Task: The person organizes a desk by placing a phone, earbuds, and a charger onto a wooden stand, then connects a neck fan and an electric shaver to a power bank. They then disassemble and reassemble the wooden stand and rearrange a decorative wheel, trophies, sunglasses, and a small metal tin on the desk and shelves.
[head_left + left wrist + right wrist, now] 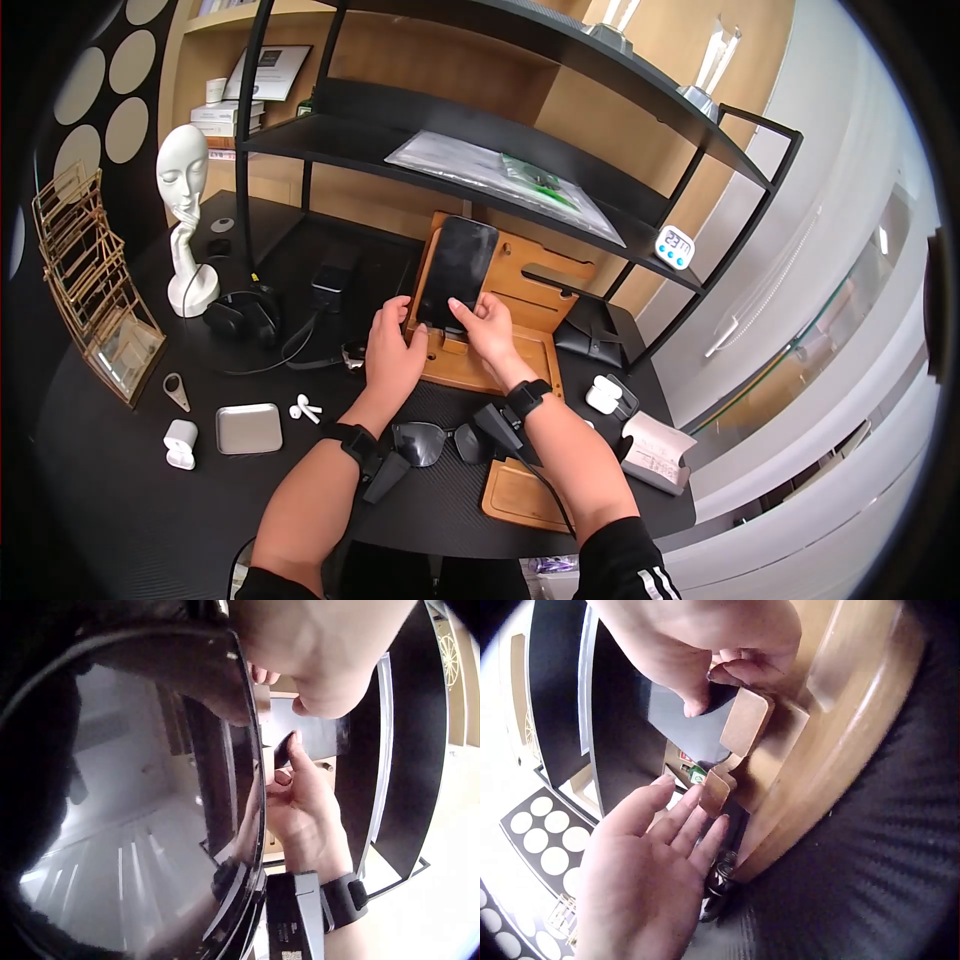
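Note:
A black smartphone (458, 262) leans upright on a wooden desk stand (530, 276), its lower end at the small front supports (745, 720). My right hand (490, 328) pinches the phone's lower right side, thumb (696, 703) on the screen and fingers curled at the edge. To the left of the phone, my left hand (392, 345) is open with relaxed fingers; in the right wrist view its fingertips are right at one wooden support (715, 793). The left palm (641, 889) holds nothing.
Sunglasses (425, 444) and a small wooden tray (522, 494) lie in front of the stand. Earbuds (305, 408), a metal tray (250, 428) and headphones (245, 318) are at left. An earbud case (603, 394) and an open glasses case (657, 452) lie right. A black shelf (350, 140) overhangs the stand.

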Tool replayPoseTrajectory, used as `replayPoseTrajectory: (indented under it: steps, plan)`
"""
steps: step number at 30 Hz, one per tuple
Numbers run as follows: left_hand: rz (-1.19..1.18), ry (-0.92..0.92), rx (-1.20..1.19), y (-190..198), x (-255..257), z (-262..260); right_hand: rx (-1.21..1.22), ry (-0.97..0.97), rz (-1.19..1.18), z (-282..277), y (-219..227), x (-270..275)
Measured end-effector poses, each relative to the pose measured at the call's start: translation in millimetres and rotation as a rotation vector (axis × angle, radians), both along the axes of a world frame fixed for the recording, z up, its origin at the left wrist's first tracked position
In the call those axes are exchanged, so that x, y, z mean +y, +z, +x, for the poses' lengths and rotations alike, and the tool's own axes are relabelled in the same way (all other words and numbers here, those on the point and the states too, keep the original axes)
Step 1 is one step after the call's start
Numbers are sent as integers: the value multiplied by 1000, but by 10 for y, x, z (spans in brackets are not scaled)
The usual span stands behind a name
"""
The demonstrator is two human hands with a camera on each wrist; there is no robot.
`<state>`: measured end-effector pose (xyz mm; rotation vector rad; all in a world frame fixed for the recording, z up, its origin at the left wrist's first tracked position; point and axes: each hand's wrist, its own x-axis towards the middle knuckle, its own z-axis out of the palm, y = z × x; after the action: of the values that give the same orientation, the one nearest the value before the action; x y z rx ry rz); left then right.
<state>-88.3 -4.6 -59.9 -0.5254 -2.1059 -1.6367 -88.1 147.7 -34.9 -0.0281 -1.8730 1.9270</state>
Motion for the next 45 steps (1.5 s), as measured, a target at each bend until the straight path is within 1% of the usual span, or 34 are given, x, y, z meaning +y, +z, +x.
replayPoseTrajectory:
  steps: [2,3,5,6,7,8,10,11,12,13,14,16,18,20,21,22,24,26,28,30,32,34,36,38,40,41,42,43,45]
  plan:
    - [28,-1,-15,7,4,-6,22,-71,140,76,-11,56]
    - [23,-19,-20,12,9,-4,20,-71,146,86,-8,63]
    - [20,-46,-25,20,25,9,70,-115,29,110,-13,64]
    - [80,-98,-61,24,29,17,96,-138,-32,122,-19,57]
    - [141,-150,-96,28,38,19,145,-130,-152,211,112,-89]
    - [146,-155,-94,20,49,19,147,-134,-147,284,150,-81]
    - [160,-235,-33,-1,67,26,38,-65,-233,451,154,-29]
    - [165,-240,-34,9,76,41,85,-43,-266,499,143,-39]
    - [193,-301,-45,53,64,72,87,-49,-263,570,153,-54]
    - [219,-363,-57,100,46,109,70,-68,-330,657,166,-75]
    - [219,-370,-57,162,14,154,53,-85,-397,742,181,-96]
    - [154,-546,-126,253,-24,254,49,-94,-409,898,148,-80]
    - [148,-583,-121,189,25,256,37,-118,-414,1062,166,-106]
    - [220,-636,-95,53,129,223,94,-78,-363,1209,138,-91]
    - [294,-761,-261,178,110,321,98,-84,-316,1255,103,-79]
    - [292,-765,-263,219,94,372,102,-88,-271,1282,85,-84]
    - [147,-705,-393,256,76,415,146,-102,-295,1297,44,-102]
    - [164,-718,-383,216,83,396,149,-65,-269,1281,-84,-55]
    - [176,-727,-375,195,85,387,154,-72,-307,1285,-33,-85]
    - [211,-724,-391,185,90,396,120,-76,-283,1285,-45,-68]
    - [163,-707,-403,188,84,380,102,-73,-333,1283,-62,-66]
    - [118,-697,-421,176,92,371,78,-30,-395,1293,-111,-50]
    - [152,-686,-405,154,100,361,74,-35,-412,1298,-112,-42]
    - [118,-652,-392,206,76,383,126,25,-335,1293,-122,-22]
    - [157,-662,-371,260,58,407,121,25,-369,1294,-157,-10]
    - [154,-661,-381,240,68,395,84,10,-316,1304,-148,-2]
    - [177,-668,-327,216,76,379,48,-5,-262,1316,-135,-2]
    - [202,-675,-271,199,85,370,42,-8,-266,1329,-112,-15]
    - [239,-680,-248,188,115,378,73,-15,-385,1346,-64,-33]
